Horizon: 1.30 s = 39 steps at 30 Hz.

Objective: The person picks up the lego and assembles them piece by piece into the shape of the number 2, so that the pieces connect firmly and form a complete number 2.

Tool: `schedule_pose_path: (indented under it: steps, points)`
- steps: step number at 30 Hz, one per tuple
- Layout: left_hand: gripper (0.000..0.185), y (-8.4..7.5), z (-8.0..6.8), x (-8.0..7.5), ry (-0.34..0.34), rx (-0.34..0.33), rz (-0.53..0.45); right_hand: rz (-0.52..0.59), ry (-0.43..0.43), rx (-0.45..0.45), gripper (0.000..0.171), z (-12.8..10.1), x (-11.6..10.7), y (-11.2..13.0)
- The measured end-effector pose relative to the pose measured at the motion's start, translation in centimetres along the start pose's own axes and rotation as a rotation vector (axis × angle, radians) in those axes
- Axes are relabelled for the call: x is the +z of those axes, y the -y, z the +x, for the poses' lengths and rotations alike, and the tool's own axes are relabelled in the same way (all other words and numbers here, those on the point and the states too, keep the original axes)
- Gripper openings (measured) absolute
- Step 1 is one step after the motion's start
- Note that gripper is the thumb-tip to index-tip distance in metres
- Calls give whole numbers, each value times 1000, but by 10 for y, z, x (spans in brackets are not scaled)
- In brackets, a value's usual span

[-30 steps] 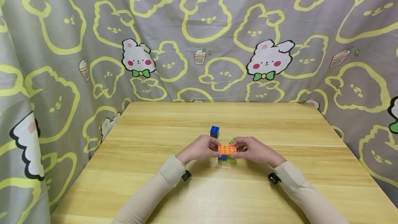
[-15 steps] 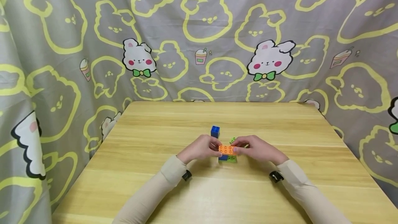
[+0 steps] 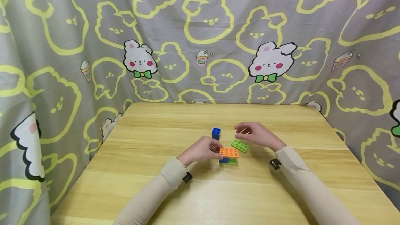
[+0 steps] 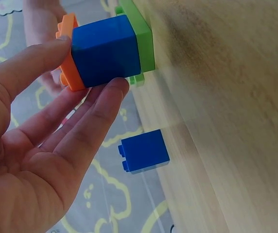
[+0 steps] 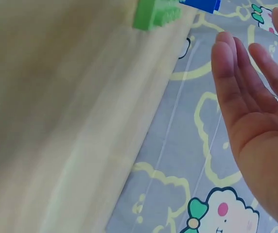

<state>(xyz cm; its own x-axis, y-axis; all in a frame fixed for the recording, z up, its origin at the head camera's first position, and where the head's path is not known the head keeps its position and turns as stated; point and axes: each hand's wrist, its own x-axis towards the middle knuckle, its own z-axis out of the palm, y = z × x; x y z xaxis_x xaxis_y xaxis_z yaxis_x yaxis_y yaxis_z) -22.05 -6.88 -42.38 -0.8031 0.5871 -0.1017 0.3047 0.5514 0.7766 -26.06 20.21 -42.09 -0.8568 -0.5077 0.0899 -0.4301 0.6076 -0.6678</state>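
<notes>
My left hand [image 3: 201,151] grips the orange toy brick [image 3: 229,152] at its left end, thumb on one side and fingers on the other. That brick lies over a blue brick [image 4: 105,48], which stands on a green base brick [image 4: 141,36]. In the left wrist view a fingertip also reaches the blue brick's side. My right hand [image 3: 256,134] hovers with fingers extended, holding nothing, just above and behind a loose light-green brick [image 3: 240,145]. Part of this green brick [image 5: 158,14] shows at the top of the right wrist view, apart from the fingers.
A separate blue brick [image 3: 216,133] stands upright on the wooden table [image 3: 156,127], behind the stack and left of the loose green brick. A patterned curtain [image 3: 175,89] hangs at the table's back and sides.
My right hand has let go of the orange brick and moved back and up, uncovering the loose green brick. My left hand stays at the stack.
</notes>
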Motion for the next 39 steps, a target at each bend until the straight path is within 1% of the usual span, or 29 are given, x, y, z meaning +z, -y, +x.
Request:
schedule_pose_path:
  steps: [6, 11, 15, 23, 33, 39]
  points:
    - [26, 1, 1, -1, -1, 4, 16, -15, 17, 14, 45, 24, 1, 7]
    - [26, 2, 2, -2, -5, 8, 31, 13, 31, 14, 49, 37, 7, 11]
    - [26, 1, 1, -2, -4, 6, 31, 30, 44, 7, 48, 45, 15, 12]
    - [26, 0, -1, 0, 0, 7, 18, 42, 89, 19, 47, 56, 28, 8]
    - [30, 1, 0, 0, -2, 1, 24, 17, 122, 44, 46, 60, 37, 9]
    - [29, 1, -1, 0, -8, 6, 29, 16, 135, 32, 43, 65, 42, 9]
